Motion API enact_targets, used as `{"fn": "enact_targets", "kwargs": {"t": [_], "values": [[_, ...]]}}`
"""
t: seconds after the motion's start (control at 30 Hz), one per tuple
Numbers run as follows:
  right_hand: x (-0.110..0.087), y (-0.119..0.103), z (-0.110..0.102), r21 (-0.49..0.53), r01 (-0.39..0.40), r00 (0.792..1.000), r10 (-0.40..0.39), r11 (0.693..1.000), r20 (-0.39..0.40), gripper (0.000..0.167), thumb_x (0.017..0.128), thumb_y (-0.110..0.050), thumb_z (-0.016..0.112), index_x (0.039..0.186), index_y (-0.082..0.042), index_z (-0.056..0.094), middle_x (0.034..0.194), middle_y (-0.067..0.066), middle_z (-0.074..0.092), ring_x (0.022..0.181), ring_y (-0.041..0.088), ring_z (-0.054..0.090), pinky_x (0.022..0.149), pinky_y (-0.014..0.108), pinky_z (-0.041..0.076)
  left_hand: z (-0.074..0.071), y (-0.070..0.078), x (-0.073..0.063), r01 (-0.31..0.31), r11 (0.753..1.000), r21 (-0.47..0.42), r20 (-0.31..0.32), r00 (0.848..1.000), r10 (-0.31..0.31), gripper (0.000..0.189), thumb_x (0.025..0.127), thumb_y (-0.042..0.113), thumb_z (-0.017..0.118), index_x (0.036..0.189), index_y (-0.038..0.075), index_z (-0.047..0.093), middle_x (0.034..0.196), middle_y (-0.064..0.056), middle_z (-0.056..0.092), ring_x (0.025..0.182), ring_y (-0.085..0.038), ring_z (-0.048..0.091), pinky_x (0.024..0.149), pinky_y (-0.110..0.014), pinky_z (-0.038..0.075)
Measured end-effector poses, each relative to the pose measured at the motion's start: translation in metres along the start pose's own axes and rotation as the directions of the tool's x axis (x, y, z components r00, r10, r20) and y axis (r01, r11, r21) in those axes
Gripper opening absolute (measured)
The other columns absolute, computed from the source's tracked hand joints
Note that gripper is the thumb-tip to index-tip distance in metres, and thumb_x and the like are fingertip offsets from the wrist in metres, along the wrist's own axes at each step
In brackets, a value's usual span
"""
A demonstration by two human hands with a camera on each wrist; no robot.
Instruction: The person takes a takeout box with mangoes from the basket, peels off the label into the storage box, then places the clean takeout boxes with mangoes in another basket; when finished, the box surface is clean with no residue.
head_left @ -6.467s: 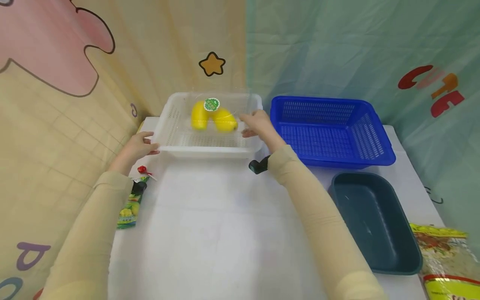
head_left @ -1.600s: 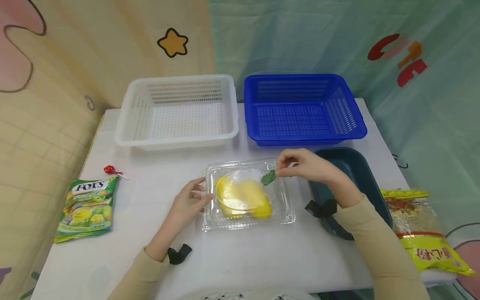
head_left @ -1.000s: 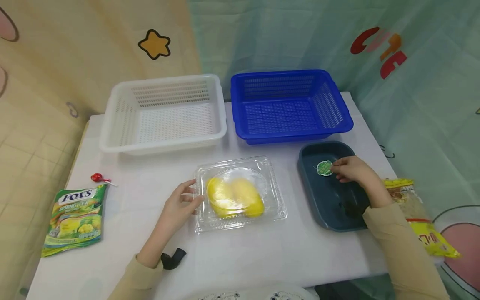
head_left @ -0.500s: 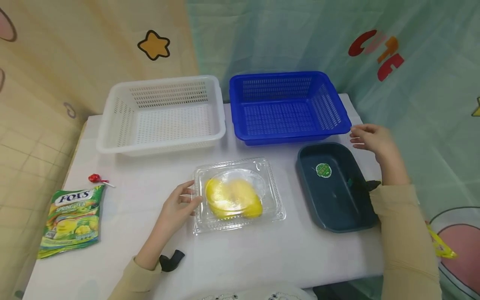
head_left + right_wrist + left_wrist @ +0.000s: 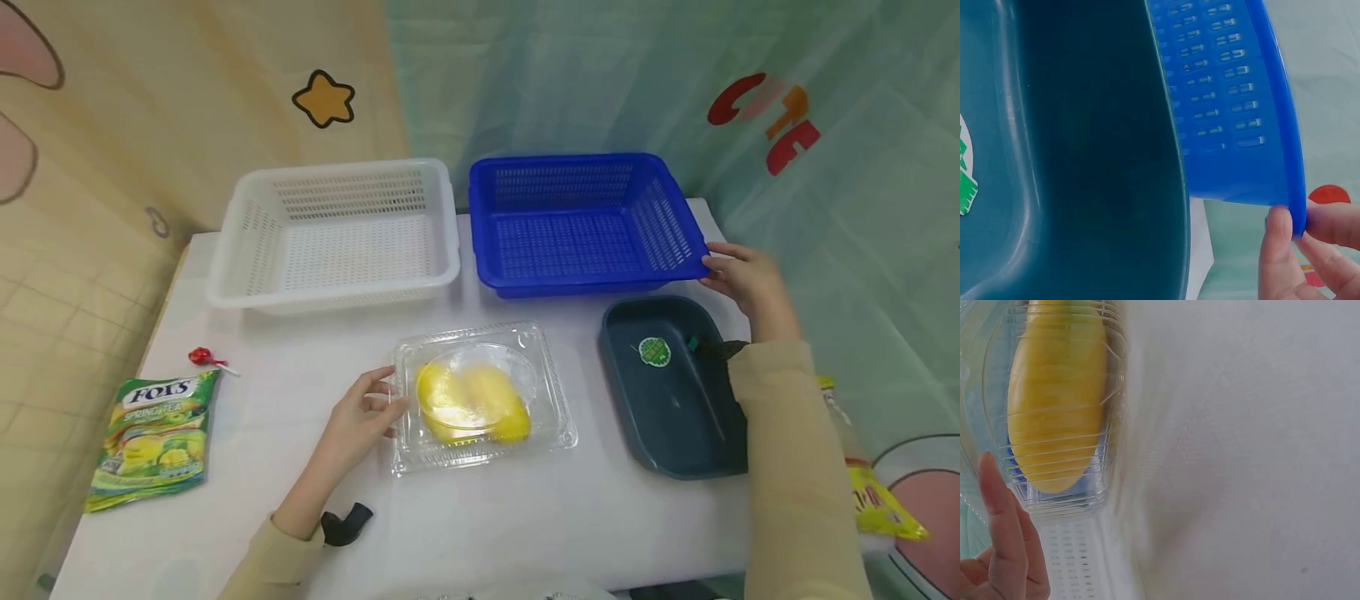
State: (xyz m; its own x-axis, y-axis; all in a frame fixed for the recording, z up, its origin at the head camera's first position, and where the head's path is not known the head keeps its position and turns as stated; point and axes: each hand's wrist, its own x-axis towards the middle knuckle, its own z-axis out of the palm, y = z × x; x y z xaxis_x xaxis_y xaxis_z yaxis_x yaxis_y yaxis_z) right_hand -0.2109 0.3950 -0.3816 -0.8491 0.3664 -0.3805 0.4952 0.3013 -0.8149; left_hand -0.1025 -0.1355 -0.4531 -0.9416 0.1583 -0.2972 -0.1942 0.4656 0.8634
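A clear plastic clamshell box (image 5: 553, 392) with yellow mango-like fruits (image 5: 472, 402) inside lies mid-table. At its left edge, my left hand (image 5: 358, 425) holds it, thumb over the rim and fingers alongside. Close up in the left wrist view, one fruit (image 5: 1057, 406) shows through the ribbed wall above my fingers. My right hand (image 5: 750, 279) pinches the front right corner of the blue basket (image 5: 592, 285); the right wrist view shows thumb and fingers on either side of the blue rim (image 5: 1297, 187). A round green-and-white sticker (image 5: 655, 352) sits in the dark teal tub (image 5: 667, 454).
Left of the blue basket stands a white slotted basket (image 5: 337, 296). A Fox's candy bag (image 5: 157, 437) and a red lollipop (image 5: 201, 356) lie at the left. Beyond my right sleeve, a yellow food packet (image 5: 885, 508) lies partly hidden. Curtains hang behind the table.
The box came from the white basket to mid-table. My right hand took the sticker off its lid, left it in the teal tub, then moved up to the blue basket's corner. My left hand stayed.
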Motion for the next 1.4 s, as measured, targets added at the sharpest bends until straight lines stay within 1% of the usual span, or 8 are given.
{"fn": "enact_targets", "kwargs": {"t": [0.23, 0.43, 0.57, 0.7, 0.87, 1.07, 1.2, 1.4], "values": [[0.003, 0.004, -0.008, 0.080, -0.001, 0.999, -0.003, 0.997, 0.045, 0.071, 0.097, -0.030, 0.058, 0.156, -0.008, 0.025, 0.080, -0.021, 0.059, 0.072, -0.003, 0.065, 0.079, 0.013, 0.057, -0.008, 0.013, 0.001, -0.038, 0.999, 0.006, 0.003, 0.999, 0.038, 0.059, 0.092, 0.018, 0.066, 0.146, 0.012, 0.042, 0.125, -0.017, 0.052, 0.069, -0.017, 0.065, 0.070, -0.030, 0.057], [0.004, 0.002, -0.008, 0.083, -0.017, 0.999, 0.013, 0.996, 0.042, 0.073, 0.096, -0.032, 0.060, 0.156, -0.011, 0.026, 0.076, -0.022, 0.060, 0.072, -0.003, 0.066, 0.078, 0.013, 0.056, -0.026, 0.047, 0.007, -0.152, 0.988, -0.027, 0.002, 0.988, 0.152, 0.057, 0.094, 0.015, 0.065, 0.146, 0.008, 0.042, 0.123, -0.018, 0.052, 0.082, -0.018, 0.064, 0.070, -0.036, 0.062], [0.003, 0.001, -0.008, 0.053, -0.026, 0.999, 0.024, 0.998, 0.034, 0.072, 0.097, -0.033, 0.059, 0.157, -0.011, 0.024, 0.080, -0.022, 0.058, 0.072, -0.005, 0.065, 0.083, 0.014, 0.056, -0.036, 0.080, 0.027, -0.188, 0.982, -0.035, -0.012, 0.982, 0.188, 0.058, 0.096, 0.019, 0.064, 0.148, 0.010, 0.039, 0.125, -0.017, 0.052, 0.087, -0.017, 0.065, 0.071, -0.031, 0.062], [0.004, 0.001, -0.008, 0.022, -0.043, 0.999, 0.042, 0.999, 0.027, 0.071, 0.098, -0.034, 0.057, 0.157, -0.012, 0.024, 0.081, -0.021, 0.057, 0.072, -0.006, 0.065, 0.086, 0.015, 0.055, -0.039, 0.119, 0.059, -0.209, 0.975, -0.073, -0.045, 0.978, 0.206, 0.057, 0.097, 0.023, 0.063, 0.148, 0.012, 0.040, 0.127, -0.015, 0.052, 0.095, -0.023, 0.066, 0.073, -0.030, 0.062], [0.005, 0.002, -0.008, 0.043, -0.040, 0.998, 0.038, 0.998, 0.049, 0.072, 0.098, -0.032, 0.058, 0.157, -0.010, 0.023, 0.074, -0.022, 0.059, 0.073, -0.004, 0.066, 0.082, 0.014, 0.056, -0.029, 0.160, 0.105, -0.221, 0.960, -0.172, -0.103, 0.973, 0.206, 0.057, 0.096, 0.024, 0.063, 0.147, 0.013, 0.042, 0.128, -0.014, 0.053, 0.104, -0.026, 0.065, 0.075, -0.033, 0.063], [0.002, 0.006, -0.008, 0.034, -0.047, 0.998, 0.045, 0.998, 0.043, 0.072, 0.098, -0.033, 0.057, 0.157, -0.010, 0.023, 0.074, -0.022, 0.058, 0.072, -0.004, 0.065, 0.077, 0.013, 0.056, -0.003, 0.191, 0.148, -0.181, 0.944, -0.275, -0.095, 0.982, 0.161, 0.057, 0.096, 0.025, 0.063, 0.148, 0.012, 0.042, 0.132, -0.013, 0.057, 0.106, -0.024, 0.065, 0.074, -0.030, 0.062], [0.000, 0.005, -0.006, 0.060, -0.048, 0.998, 0.045, 0.997, 0.044, 0.071, 0.098, -0.030, 0.057, 0.157, -0.009, 0.023, 0.072, -0.021, 0.059, 0.070, -0.003, 0.065, 0.074, 0.013, 0.057, 0.014, 0.201, 0.166, -0.162, 0.947, -0.276, -0.101, 0.985, 0.139, 0.058, 0.096, 0.025, 0.064, 0.147, 0.011, 0.042, 0.133, -0.013, 0.058, 0.103, -0.022, 0.067, 0.073, -0.030, 0.062], [0.001, 0.000, -0.002, 0.064, -0.042, 0.998, 0.039, 0.997, 0.051, 0.071, 0.098, -0.029, 0.057, 0.157, -0.008, 0.023, 0.071, -0.021, 0.060, 0.069, -0.003, 0.066, 0.073, 0.013, 0.057, 0.033, 0.198, 0.181, -0.196, 0.969, -0.153, -0.150, 0.974, 0.173, 0.055, 0.094, 0.025, 0.067, 0.143, 0.008, 0.046, 0.123, -0.014, 0.062, 0.086, -0.022, 0.068, 0.068, -0.029, 0.062]]}}
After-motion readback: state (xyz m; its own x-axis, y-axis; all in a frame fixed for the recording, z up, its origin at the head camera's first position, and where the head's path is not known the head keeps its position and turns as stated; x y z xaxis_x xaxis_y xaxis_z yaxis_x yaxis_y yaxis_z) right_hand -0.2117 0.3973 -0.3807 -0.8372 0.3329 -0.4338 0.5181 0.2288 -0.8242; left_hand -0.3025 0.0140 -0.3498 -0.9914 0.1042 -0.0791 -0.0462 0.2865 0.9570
